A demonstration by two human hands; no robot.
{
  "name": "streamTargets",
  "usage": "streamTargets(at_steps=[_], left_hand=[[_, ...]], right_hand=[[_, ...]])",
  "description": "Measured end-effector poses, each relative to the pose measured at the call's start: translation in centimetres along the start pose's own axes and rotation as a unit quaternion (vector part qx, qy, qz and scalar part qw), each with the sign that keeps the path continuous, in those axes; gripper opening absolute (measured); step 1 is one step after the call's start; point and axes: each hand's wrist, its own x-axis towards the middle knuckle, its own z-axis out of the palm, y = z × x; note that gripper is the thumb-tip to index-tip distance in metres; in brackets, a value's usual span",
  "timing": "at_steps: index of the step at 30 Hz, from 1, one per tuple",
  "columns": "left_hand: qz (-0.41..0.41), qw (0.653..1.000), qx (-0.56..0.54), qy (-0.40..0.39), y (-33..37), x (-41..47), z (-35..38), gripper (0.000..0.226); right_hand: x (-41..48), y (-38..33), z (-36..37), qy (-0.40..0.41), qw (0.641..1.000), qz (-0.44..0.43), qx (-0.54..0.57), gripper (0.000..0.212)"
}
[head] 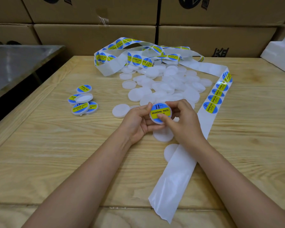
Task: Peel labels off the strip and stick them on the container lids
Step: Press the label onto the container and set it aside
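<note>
- A wooden counter (pixel 39 153) stands before a wall of stacked cardboard boxes (pixel 92 35); a steel surface sits at far left, white foam at far right.
- At the centre, both hands hold one white lid (pixel 160 113) up off the counter. Its label (pixel 160 111), blue and yellow, reads "SOLDERING PASTE".
- The left hand (pixel 136 122) cups the lid from beneath, fingers curled round its edge. The right hand (pixel 184 122) is closed on it, thumb pressing the label's lower part; it looks nearly stuck down.
- Just right, the strip (pixel 212 102) runs from a bare tail near the counter's front edge up to a tangle of unpeeled labels at the back.
- Behind the hands, a pile of bare lids (pixel 164 84) waits: most of the job is left.
- At left, a few finished lids (pixel 82 101) lie in a small heap; one shows a plain white side.
- Exact counts are hard to make out, since lids overlap and the strip covers some.
</note>
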Motion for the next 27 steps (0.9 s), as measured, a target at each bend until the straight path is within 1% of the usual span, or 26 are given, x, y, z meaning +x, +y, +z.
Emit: streamTargets(at_steps=[5, 7, 9, 12, 14, 15, 17, 19, 21, 23, 25, 27], left_hand=[[0.001, 1.000, 0.018, -0.003, 0.2, -0.1, 0.3, 0.032], [0.002, 1.000, 0.029, -0.009, 0.1, -0.2, 0.5, 0.033], [0.003, 0.999, 0.034, -0.015, 0.1, -0.2, 0.6, 0.033], [0.006, 0.999, 0.032, -0.010, 0.0, -0.1, 0.6, 0.033], [0.007, 1.000, 0.029, 0.001, 0.0, 0.0, 0.5, 0.033], [0.008, 1.000, 0.025, 0.007, 0.1, 0.1, 0.4, 0.034], [0.010, 1.000, 0.019, 0.013, 0.1, 0.2, 0.2, 0.034], [0.011, 1.000, 0.025, 0.015, 0.1, 0.2, 0.1, 0.036], [0.014, 0.999, 0.028, 0.005, 0.1, 0.2, -0.1, 0.038], [0.017, 0.999, 0.021, -0.031, 0.2, 0.0, -0.2, 0.038], [0.025, 0.996, 0.023, -0.079, 0.1, -0.2, -0.5, 0.034], [0.029, 0.995, 0.038, -0.091, 0.0, -0.2, -0.7, 0.036]], right_hand=[[0.2, 0.3, -0.2, 0.036, 0.999, -0.001, 0.033, 0.009], [0.3, 0.4, 0.0, 0.057, 0.998, 0.004, 0.029, 0.008], [0.3, 0.5, 0.1, 0.071, 0.997, 0.011, 0.015, 0.011], [0.2, 0.6, 0.1, 0.067, 0.998, 0.004, -0.004, 0.010], [0.2, 0.7, 0.0, 0.040, 0.999, -0.001, -0.006, 0.002], [0.2, 0.7, -0.1, 0.021, 1.000, -0.004, -0.010, 0.006], [0.1, 0.8, -0.1, -0.016, 1.000, -0.005, -0.016, 0.022], [0.1, 0.8, 0.0, -0.031, 0.999, -0.002, -0.008, 0.030], [0.0, 0.9, 0.1, -0.026, 1.000, -0.005, 0.000, 0.032], [0.1, 1.1, -0.1, -0.021, 1.000, -0.006, 0.006, 0.032], [0.1, 1.3, -0.2, -0.009, 1.000, -0.003, 0.014, 0.029], [0.2, 1.4, -0.2, 0.007, 1.000, 0.003, 0.022, 0.024]])
